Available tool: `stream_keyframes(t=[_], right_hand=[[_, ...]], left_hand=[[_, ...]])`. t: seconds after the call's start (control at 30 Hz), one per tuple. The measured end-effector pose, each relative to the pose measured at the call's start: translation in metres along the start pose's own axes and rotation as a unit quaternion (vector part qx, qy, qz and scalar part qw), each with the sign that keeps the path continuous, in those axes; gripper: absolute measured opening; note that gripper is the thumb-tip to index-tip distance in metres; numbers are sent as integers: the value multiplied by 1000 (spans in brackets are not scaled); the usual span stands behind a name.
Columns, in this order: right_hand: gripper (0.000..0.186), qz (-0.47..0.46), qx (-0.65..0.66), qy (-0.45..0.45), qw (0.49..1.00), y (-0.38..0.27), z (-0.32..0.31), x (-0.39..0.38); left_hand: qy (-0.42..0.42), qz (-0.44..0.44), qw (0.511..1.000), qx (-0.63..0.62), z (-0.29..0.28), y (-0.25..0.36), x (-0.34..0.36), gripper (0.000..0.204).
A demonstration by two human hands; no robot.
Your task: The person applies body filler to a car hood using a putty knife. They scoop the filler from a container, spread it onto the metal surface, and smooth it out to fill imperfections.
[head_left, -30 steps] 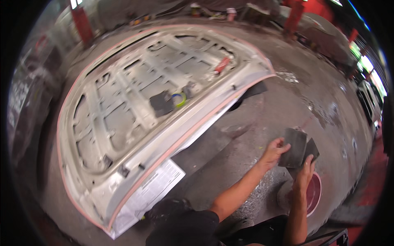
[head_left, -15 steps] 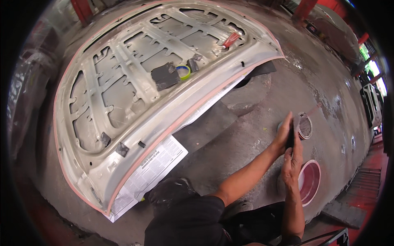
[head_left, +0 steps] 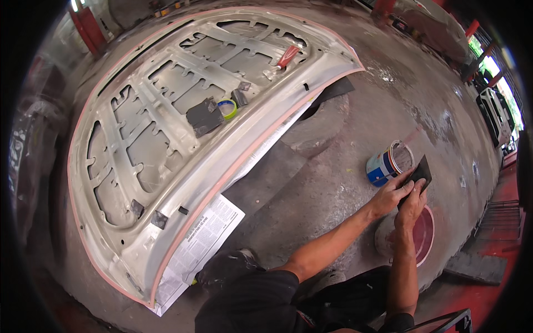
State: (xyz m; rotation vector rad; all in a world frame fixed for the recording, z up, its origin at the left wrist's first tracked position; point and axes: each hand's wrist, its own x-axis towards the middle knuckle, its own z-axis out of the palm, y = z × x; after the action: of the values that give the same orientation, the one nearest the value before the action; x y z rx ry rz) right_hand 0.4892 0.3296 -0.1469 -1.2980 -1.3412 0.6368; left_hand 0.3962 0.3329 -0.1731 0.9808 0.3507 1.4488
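Between my two hands is a dark grey sheet of sandpaper (head_left: pixel 421 170), standing tilted over the floor to the right. My left hand (head_left: pixel 390 195) grips its lower left edge, thumb and fingers closed on it. Close beside, my right hand (head_left: pixel 411 208) also holds the sheet, with the thumb across its face; some fingers are hidden behind it. Just beyond my left hand stands an open blue and white can (head_left: pixel 381 166). Below my right hand is a pinkish-rimmed bucket (head_left: pixel 426 244), partly covered by the hand and forearm.
A silver car hood (head_left: pixel 161 216) lies underside up at left, its border pinkish. On it rest a dark sheet (head_left: pixel 203 117), a yellow-green tape roll (head_left: pixel 227 109) and a red-handled tool (head_left: pixel 287 57). Newspaper (head_left: pixel 205 230) sticks out below its near edge. A dark slab (head_left: pixel 474 269) lies at right.
My hands have turned and shifted right and down from the can, which now shows its side. The sandpaper shows more of its face. The whole view has shifted a little.
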Motion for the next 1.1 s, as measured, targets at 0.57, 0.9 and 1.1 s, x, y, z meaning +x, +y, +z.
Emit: stream_keyframes(t=[0.57, 0.9, 1.1], right_hand=[[42, 148, 202, -111, 962, -18, -47, 29], [37, 344, 188, -155, 907, 9, -50, 31], [67, 259, 96, -265, 924, -31, -42, 25]], left_hand=[[173, 167, 945, 223, -3, 18, 4, 57], [155, 366, 848, 350, 36, -13, -9, 59], [347, 90, 928, 100, -34, -3, 17, 44]])
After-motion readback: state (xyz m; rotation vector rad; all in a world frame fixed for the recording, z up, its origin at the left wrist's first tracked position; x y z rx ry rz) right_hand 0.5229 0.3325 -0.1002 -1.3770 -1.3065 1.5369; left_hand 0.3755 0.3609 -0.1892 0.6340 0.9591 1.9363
